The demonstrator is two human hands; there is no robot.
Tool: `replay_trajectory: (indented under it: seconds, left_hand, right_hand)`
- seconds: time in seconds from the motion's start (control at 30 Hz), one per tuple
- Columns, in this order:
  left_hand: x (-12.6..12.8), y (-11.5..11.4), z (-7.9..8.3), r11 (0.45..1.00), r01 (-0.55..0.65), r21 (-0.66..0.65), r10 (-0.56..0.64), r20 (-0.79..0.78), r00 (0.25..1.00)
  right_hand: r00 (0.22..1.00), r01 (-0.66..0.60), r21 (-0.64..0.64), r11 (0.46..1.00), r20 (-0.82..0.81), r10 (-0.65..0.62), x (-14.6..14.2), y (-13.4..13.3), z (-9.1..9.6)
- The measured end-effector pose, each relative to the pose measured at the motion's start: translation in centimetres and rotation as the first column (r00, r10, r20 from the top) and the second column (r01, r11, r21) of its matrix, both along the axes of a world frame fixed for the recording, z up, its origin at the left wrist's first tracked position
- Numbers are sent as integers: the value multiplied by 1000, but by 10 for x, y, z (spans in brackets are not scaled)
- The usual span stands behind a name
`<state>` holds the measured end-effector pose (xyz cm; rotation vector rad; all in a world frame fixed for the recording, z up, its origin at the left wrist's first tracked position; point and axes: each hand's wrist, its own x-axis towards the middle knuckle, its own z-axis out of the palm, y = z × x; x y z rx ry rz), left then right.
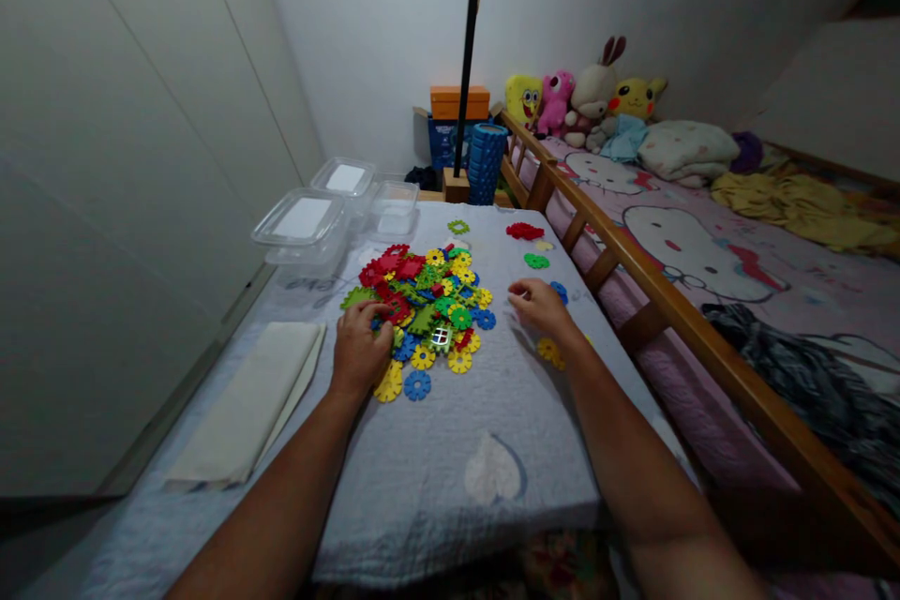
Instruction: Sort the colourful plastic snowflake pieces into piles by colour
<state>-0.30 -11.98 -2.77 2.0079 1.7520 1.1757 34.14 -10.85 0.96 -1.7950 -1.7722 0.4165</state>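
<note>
Though small colour groups [525,232] sit apart, most pieces [423,319] lie mixed (left hand [361,345], right hand [541,305]: fingers curled, grip unclear).

Dim light is being cast, faint shadows are being thrown on the tablecloth [414,473], and edges are being stretched.

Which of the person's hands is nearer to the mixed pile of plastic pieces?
Left. The left hand is right at the near-left edge of the pile; the right hand is off to the pile's right, with a gap between.
</note>
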Motion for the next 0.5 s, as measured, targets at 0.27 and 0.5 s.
replay_trajectory:
  seconds: [0.27,0.5]
  left_hand:
    - [-2,0,-2,1000,9,8,-9,8,1000]
    - [-1,-1,0,1000,6,-5,-6,2,1000]
  right_hand:
    - [965,-155,-44,987,208,161,-40,-19,-16]
    - [990,-128,-19,992,-56,126,-19,-14,-9]
